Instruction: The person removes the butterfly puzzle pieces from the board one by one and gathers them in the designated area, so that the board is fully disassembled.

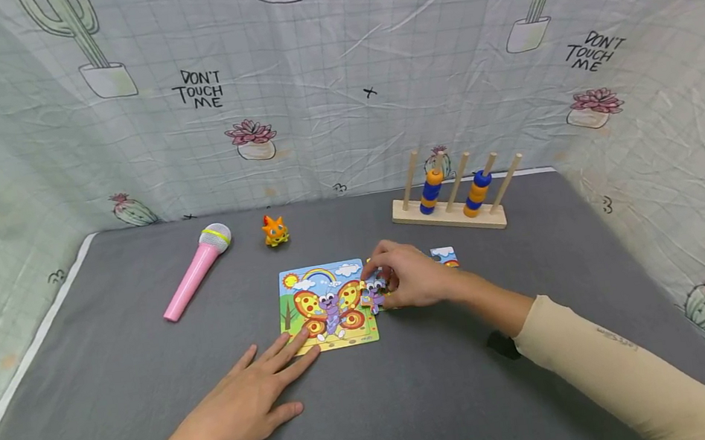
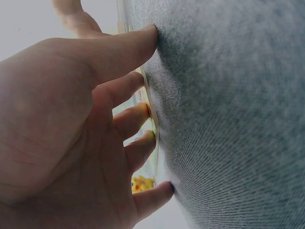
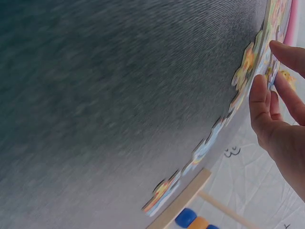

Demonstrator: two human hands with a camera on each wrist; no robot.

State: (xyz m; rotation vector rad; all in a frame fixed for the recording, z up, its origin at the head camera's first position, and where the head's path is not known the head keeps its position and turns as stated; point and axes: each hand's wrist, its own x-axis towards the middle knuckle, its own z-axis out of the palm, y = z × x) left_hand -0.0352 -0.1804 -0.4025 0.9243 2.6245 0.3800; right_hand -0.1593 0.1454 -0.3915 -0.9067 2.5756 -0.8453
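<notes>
A butterfly picture puzzle board (image 1: 330,302) lies flat on the grey cloth. My left hand (image 1: 249,400) rests with spread fingers at its lower-left corner, fingertips on the board's edge in the left wrist view. Over the board's right edge, my right hand (image 1: 413,275) pinches a jigsaw piece (image 1: 374,297) showing a purple butterfly's face and body. Other loose jigsaw pieces lie under and behind this hand, partly hidden in the head view. A blue-sky piece (image 1: 444,256) lies farther right, and a yellow-orange piece (image 3: 245,64) shows near the hand in the right wrist view.
A pink toy microphone (image 1: 194,276) lies at the back left, beside a small orange toy figure (image 1: 275,231). Behind the right hand stands a wooden peg rack (image 1: 450,215) with blue and orange beads. Printed fabric (image 1: 332,72) hangs along the table's back and sides.
</notes>
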